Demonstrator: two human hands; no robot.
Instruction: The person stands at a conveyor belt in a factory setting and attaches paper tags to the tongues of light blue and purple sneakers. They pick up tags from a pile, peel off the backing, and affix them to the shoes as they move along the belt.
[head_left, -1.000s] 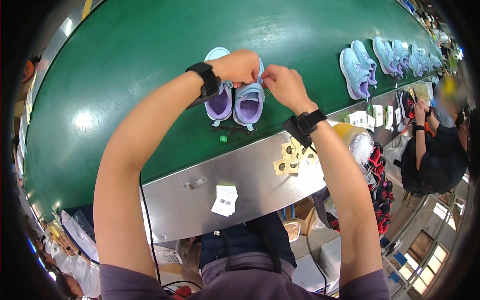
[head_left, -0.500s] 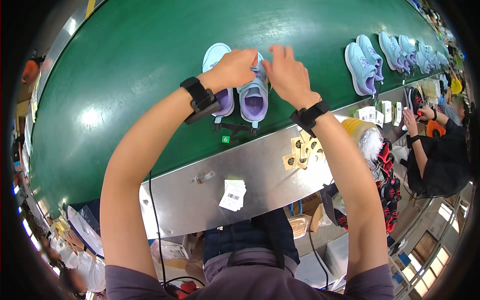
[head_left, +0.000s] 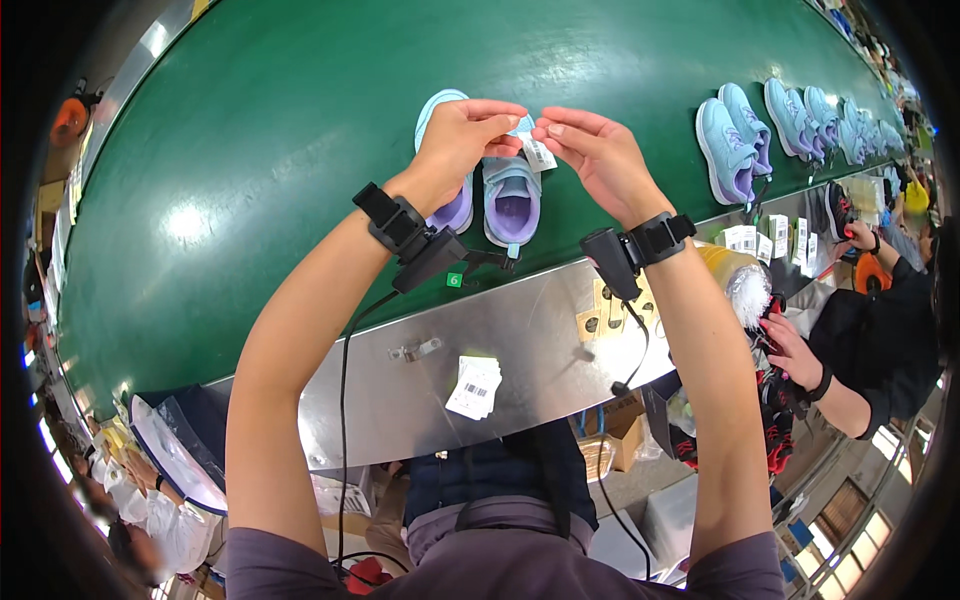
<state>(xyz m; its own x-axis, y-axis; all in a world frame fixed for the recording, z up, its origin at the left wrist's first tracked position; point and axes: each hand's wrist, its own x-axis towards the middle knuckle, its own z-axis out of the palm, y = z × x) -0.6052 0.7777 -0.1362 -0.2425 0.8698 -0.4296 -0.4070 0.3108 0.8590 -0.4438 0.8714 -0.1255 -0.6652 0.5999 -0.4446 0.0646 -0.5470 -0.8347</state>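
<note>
While both hands meet above the green conveyor belt (head_left: 250,180), the step in hand appears to be readying a small white tag (head_left: 538,153) for the pair of lilac-and-blue child's shoes (head_left: 487,185) lying just beneath them. Nearest the person, on the steel ledge (head_left: 400,400) bordering the belt's near edge, lies one stack of barcode labels (head_left: 474,386). Farther out, over the belt, the left hand (head_left: 462,133) and right hand (head_left: 590,150) each close thumb and forefinger on the tag, fingertips nearly touching. Judged from this, the tag is best kept taut and square, pinched at its edges only. Farther right along the belt stand at least three more pairs of blue shoes (head_left: 733,135); beside the ledge a co-worker's hand (head_left: 790,350) works apart.
</note>
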